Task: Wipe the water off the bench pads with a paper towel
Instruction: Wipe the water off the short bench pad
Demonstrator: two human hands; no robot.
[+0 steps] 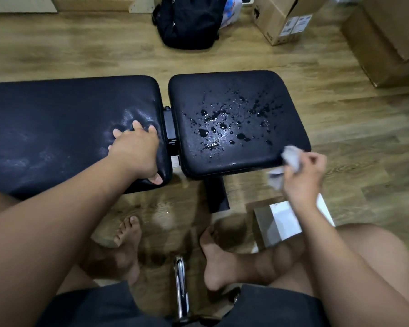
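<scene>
Two dark padded bench pads lie side by side. The long left pad shows only faint damp streaks. The smaller right pad carries many water drops across its middle. My left hand rests flat on the left pad's right end, fingers spread, thumb over the near edge. My right hand holds a crumpled white paper towel at the right pad's near right corner, touching its edge.
A black backpack and cardboard boxes stand on the wooden floor beyond the bench. A white box lies by my right leg. My bare feet and a chrome bar are below the pads.
</scene>
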